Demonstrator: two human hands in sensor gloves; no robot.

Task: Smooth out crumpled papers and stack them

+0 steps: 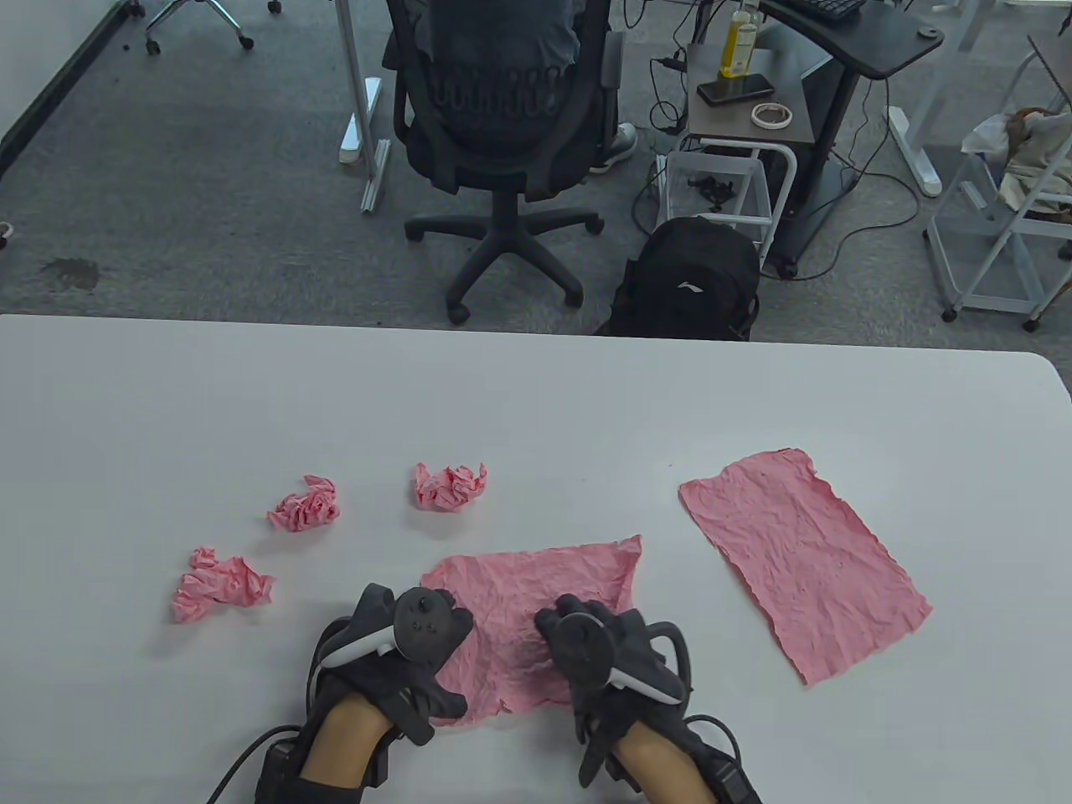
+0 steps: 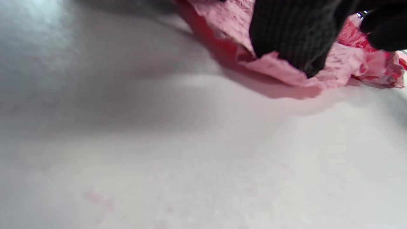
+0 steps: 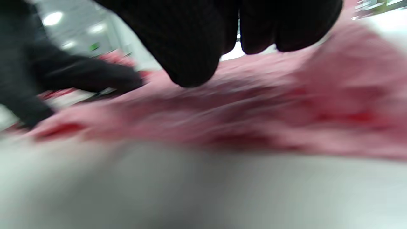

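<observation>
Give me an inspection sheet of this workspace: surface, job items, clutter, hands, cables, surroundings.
Surface: white table, pale and matte.
Job's things: one flattened pink paper sheet lies at the right; a second, partly smoothed pink sheet lies under both hands; three crumpled pink paper balls sit at the left.
Clutter: nothing seen on the table.
Hands: left hand and right hand, in black gloves, rest on the partly smoothed sheet; finger pose hidden by the trackers.
Cables: black leads run from both wrists; floor cables beyond the table.
Surroundings: black office chair, black backpack, white trolley.
</observation>
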